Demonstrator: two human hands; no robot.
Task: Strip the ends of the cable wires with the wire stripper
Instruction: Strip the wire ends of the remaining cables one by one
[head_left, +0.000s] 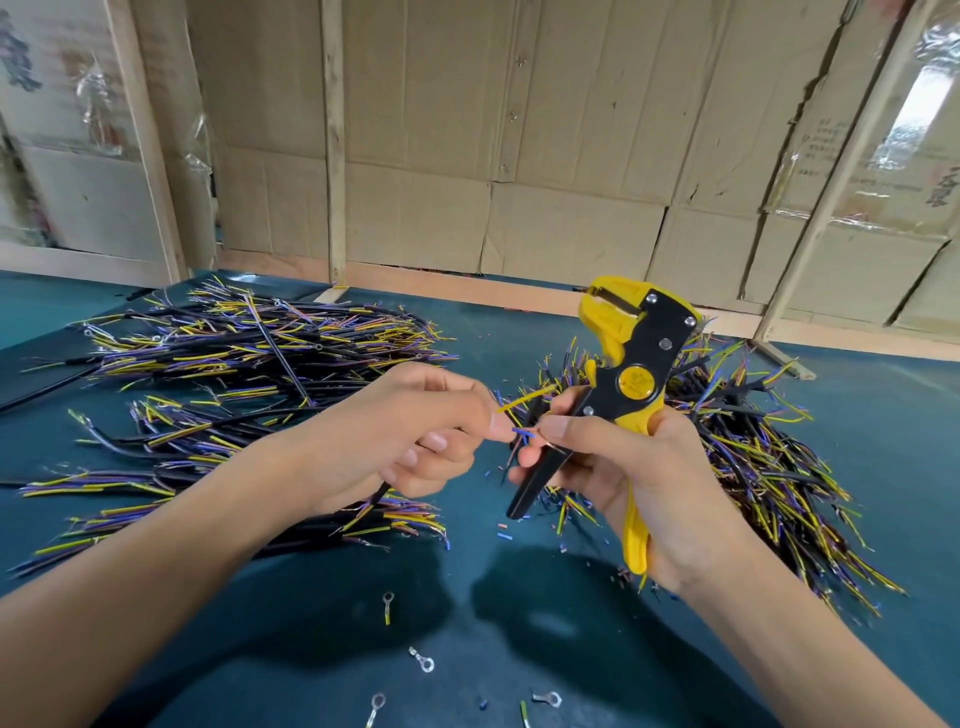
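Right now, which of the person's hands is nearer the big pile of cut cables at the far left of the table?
Left. The left hand sits just beside that cable pile; the right hand is farther right, gripping the yellow-and-black wire stripper.

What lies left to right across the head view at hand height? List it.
Left cable pile → left hand → yellow wire → wire stripper → right cable pile.

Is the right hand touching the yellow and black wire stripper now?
Touching. The head view shows the right hand curled round the yellow handle of the wire stripper, which it holds upright above the table.
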